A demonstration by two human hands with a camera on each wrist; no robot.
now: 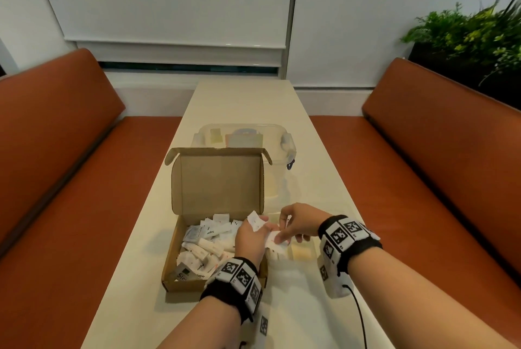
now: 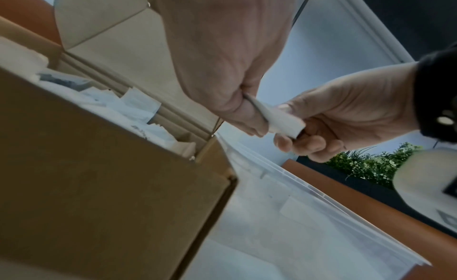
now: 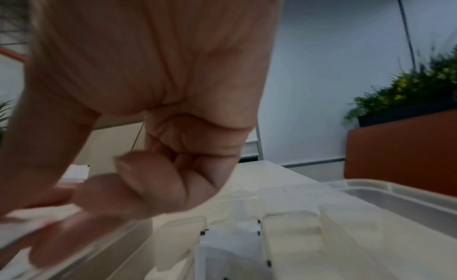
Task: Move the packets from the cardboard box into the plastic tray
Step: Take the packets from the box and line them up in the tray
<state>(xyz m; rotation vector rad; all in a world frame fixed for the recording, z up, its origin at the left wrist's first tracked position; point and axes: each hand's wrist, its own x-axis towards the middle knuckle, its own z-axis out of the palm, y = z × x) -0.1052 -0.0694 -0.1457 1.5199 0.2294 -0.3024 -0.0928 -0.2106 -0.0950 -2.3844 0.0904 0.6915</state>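
While both hands meet just right of cardboard box [image 1: 217, 236], step in hand reads as hand-over of packets toward plastic tray [image 1: 303, 254]. Left hand [image 1: 251, 238] pinches white packet [image 1: 257, 221] over box's right wall. Right hand [image 1: 300, 226], fingers curled, pinches another white packet [image 1: 277, 237] just right of box, above tray. Many packets remain in box; tray touches box's right side, few packets inside. Next move likely needs: right hand lowering into tray compartment, fingers releasing, left hand passing its packet.
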